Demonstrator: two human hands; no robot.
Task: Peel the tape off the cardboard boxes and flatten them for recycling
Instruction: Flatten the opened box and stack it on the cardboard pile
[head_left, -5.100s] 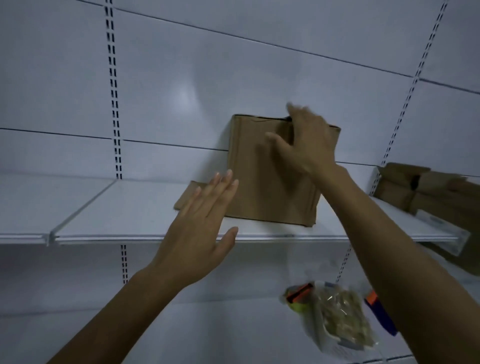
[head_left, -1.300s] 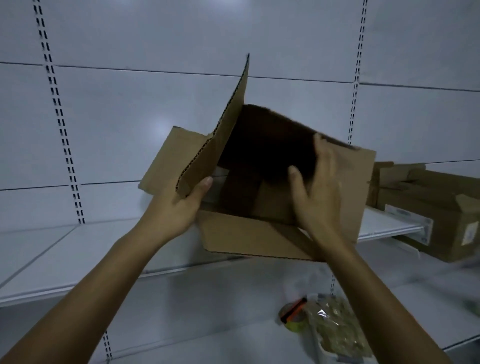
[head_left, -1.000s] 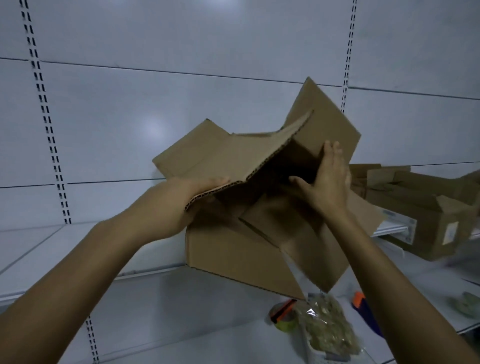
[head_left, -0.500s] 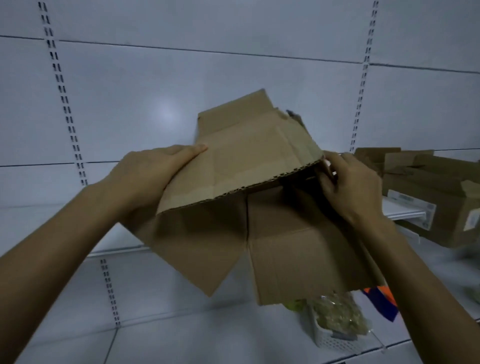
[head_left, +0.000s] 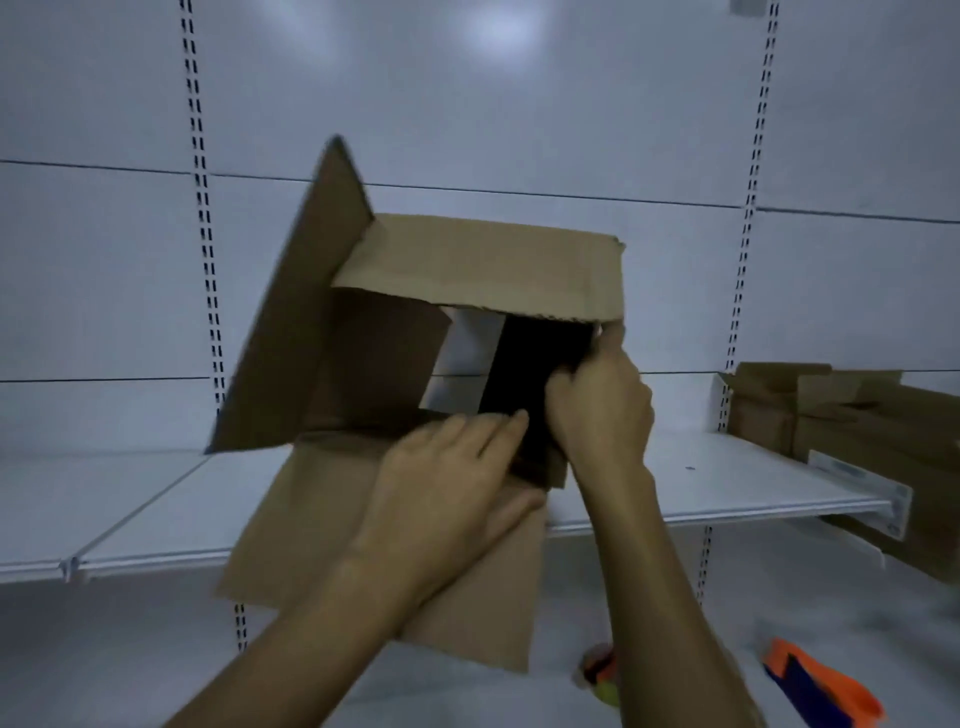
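White shelving behind; fingers (head_left: 511, 423) inside cardboard box (head_left: 467, 270).

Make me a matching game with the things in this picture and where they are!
Things:
1. cardboard box
2. stack of brown boxes
3. orange and blue thing
4. white shelf

Places:
A. bottom right corner
B. held in both hands
C. behind the held box, running left to right
D. on the shelf at the far right

Pairs: 1-B, 2-D, 3-A, 4-C

Both hands, left (head_left: 447, 499) and right (head_left: 602, 410), hold an opened cardboard box (head_left: 467, 270) before white shelves (head_left: 727, 478).
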